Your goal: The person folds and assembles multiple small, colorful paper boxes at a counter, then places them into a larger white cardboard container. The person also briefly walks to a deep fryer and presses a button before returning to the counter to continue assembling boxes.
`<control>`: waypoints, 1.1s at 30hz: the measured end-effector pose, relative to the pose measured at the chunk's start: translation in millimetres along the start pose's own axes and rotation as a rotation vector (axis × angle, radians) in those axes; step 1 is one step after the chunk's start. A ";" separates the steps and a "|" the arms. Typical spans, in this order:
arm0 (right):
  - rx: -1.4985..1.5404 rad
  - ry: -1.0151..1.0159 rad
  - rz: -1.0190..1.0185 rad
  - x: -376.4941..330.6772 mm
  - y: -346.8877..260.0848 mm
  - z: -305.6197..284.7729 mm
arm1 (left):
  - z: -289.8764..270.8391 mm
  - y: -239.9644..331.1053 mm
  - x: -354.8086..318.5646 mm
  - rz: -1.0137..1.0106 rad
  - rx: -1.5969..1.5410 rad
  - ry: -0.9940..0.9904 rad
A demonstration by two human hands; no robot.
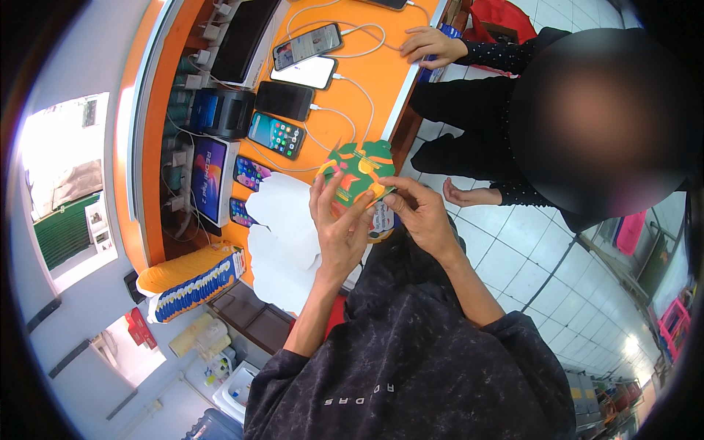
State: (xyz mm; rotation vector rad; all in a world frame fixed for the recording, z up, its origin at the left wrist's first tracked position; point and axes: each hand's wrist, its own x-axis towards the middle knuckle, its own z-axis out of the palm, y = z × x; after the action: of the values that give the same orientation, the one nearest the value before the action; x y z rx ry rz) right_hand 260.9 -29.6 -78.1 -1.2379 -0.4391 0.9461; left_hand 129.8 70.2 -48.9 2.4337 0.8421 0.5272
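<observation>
Both my hands hold a green card (357,170) with orange and yellow printing and a wavy cut edge, above the near edge of the orange counter. My left hand (339,224) grips its lower left side, fingers lying along the card. At its lower right edge, my right hand (422,216) pinches the card between thumb and fingers. Beside my left forearm lie large white sheets (282,235) with scalloped edges, overlapping one another. A further printed piece (381,218) shows partly between my hands, below the green card; what it is cannot be made out.
Several phones (277,135) with white charging cables lie on the orange counter (381,73). A black printer-like device (222,112) and a tablet box (211,180) stand along its far side. Blue and orange packets (198,290) sit at left. Across the counter's right edge is another person (469,110), one hand on it.
</observation>
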 end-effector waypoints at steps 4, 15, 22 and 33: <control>0.032 -0.111 0.082 5.8 1.2 -8.6 | -5.9 10.0 4.6 0.008 0.088 -0.075; -0.338 -0.652 0.104 18.0 -29.8 -38.0 | -52.4 -1.9 74.5 -0.459 -0.120 -0.661; -0.477 -0.518 0.086 7.6 -38.6 -39.1 | -56.5 -16.0 77.7 -0.636 -0.396 -1.048; -0.394 -0.444 0.068 8.2 -32.6 -33.4 | -56.8 -13.4 79.5 -0.581 -0.558 -1.217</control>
State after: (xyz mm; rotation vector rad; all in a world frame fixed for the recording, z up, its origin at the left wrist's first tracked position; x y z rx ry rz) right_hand 302.1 -44.0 -59.7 -1.3984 -0.9746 1.2371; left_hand 153.3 150.2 3.8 1.4329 0.6342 -0.7789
